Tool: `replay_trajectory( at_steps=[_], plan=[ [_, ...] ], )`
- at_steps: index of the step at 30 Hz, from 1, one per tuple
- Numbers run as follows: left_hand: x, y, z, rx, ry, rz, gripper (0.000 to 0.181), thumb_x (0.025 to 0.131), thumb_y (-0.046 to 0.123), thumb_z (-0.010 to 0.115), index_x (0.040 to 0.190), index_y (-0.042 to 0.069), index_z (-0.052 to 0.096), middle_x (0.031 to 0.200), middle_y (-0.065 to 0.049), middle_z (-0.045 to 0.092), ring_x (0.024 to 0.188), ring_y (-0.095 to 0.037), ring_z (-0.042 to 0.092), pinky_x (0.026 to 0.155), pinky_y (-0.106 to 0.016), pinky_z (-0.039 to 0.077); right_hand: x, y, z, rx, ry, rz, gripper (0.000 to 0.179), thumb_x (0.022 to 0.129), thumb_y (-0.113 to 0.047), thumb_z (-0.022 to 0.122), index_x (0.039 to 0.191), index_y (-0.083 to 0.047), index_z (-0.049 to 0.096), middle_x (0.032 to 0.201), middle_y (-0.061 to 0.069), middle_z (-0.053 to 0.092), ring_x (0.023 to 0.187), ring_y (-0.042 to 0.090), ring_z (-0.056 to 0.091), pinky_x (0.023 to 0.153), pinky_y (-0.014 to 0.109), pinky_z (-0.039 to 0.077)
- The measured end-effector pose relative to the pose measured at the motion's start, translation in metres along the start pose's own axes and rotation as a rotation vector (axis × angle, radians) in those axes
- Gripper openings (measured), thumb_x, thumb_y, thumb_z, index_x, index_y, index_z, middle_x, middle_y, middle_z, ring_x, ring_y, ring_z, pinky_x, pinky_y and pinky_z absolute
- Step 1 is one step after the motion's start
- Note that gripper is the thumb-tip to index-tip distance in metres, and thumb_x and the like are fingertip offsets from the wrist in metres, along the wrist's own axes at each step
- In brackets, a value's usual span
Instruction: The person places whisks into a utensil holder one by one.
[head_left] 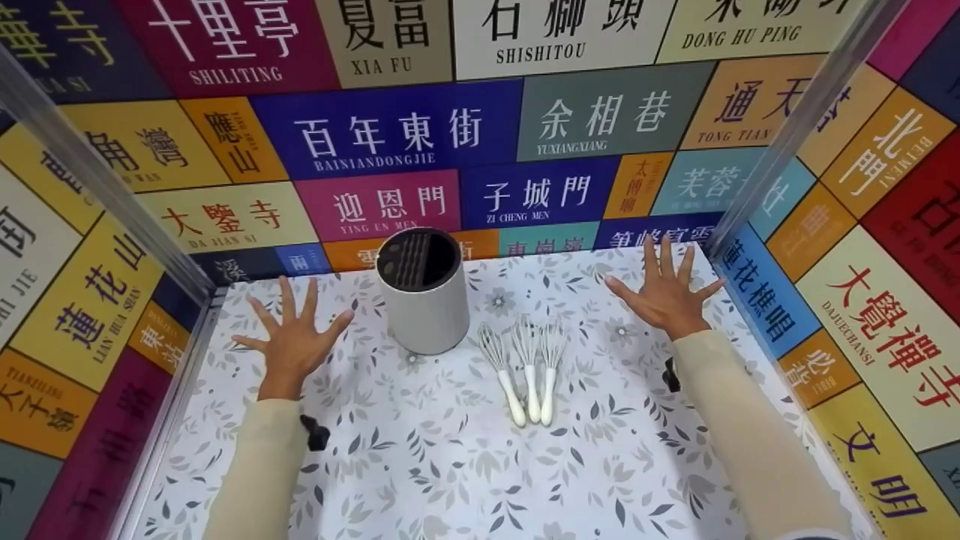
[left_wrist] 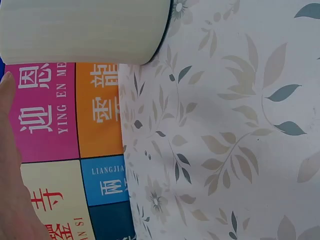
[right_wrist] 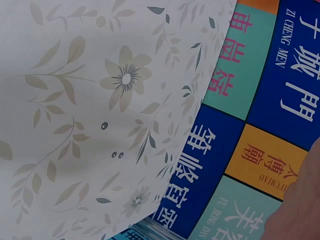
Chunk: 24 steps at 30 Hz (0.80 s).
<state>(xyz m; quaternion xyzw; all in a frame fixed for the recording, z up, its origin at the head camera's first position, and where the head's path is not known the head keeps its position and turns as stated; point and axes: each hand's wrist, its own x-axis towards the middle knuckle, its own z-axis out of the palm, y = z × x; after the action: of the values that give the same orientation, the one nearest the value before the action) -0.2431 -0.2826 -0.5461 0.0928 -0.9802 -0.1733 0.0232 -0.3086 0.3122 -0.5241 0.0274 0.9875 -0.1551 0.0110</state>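
Left grip [head_left: 296,345] and right grip [head_left: 670,300] are spread wide with fingers splayed, holding nothing, both arms stretched forward and the backs of the hands showing. Three whisks [head_left: 530,375] lie side by side between the arms, handles toward the person, and a white canister [head_left: 427,322] stands to their left near the table's [head_left: 420,465] back edge. Room remains around the whisks, while a lettered wall [head_left: 386,139] borders that edge.
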Motion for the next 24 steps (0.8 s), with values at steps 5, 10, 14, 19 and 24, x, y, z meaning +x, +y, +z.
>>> replay_trajectory(
  at_steps=[5,10,14,19,24],
  plan=[
    [-0.001,0.005,0.000,-0.030,-0.008,0.012,0.103,0.083,0.092,0.033,0.163,0.038,-0.004,0.169,-0.003,-0.027,0.147,-0.058,-0.027,0.087,-0.086,-0.027,-0.003,-0.002,-0.003,0.036,-0.015,-0.010,0.113,0.083,-0.092,0.035,0.160,-0.031,-0.021,0.167,0.004,-0.029,0.150,0.049,-0.027,0.092,0.089,-0.021],
    [-0.003,0.014,-0.002,-0.043,0.005,0.021,0.106,0.083,0.092,0.033,0.165,0.032,0.004,0.171,-0.005,-0.020,0.150,-0.057,-0.019,0.096,-0.089,-0.017,-0.006,-0.004,-0.002,0.084,-0.047,-0.010,0.113,0.084,-0.091,0.035,0.159,-0.030,-0.024,0.170,0.010,-0.020,0.153,0.051,-0.014,0.100,0.089,-0.011],
    [-0.007,0.024,-0.004,-0.064,0.018,0.047,0.102,0.086,0.088,0.037,0.165,0.034,0.003,0.173,-0.005,-0.011,0.154,-0.054,-0.009,0.102,-0.088,-0.013,-0.011,-0.004,0.001,0.128,-0.052,-0.026,0.111,0.086,-0.088,0.037,0.159,-0.031,-0.024,0.172,0.014,-0.011,0.156,0.050,-0.003,0.108,0.087,0.002],
    [-0.010,0.040,-0.005,-0.108,0.050,0.106,0.096,0.090,0.082,0.043,0.165,0.035,0.006,0.174,-0.003,-0.004,0.157,-0.047,0.003,0.108,-0.086,-0.006,-0.019,-0.009,0.005,0.167,-0.061,-0.050,0.109,0.085,-0.090,0.034,0.157,-0.037,-0.027,0.172,0.018,0.003,0.152,0.052,0.019,0.110,0.080,0.023],
    [-0.012,0.059,-0.005,-0.163,0.094,0.182,0.090,0.093,0.076,0.047,0.165,0.030,0.019,0.174,-0.003,0.007,0.157,-0.040,0.016,0.113,-0.083,0.008,-0.029,-0.018,0.009,0.169,-0.070,-0.076,0.110,0.086,-0.089,0.033,0.161,-0.029,-0.021,0.164,0.029,0.027,0.137,0.056,0.043,0.104,0.075,0.037]
  ],
)
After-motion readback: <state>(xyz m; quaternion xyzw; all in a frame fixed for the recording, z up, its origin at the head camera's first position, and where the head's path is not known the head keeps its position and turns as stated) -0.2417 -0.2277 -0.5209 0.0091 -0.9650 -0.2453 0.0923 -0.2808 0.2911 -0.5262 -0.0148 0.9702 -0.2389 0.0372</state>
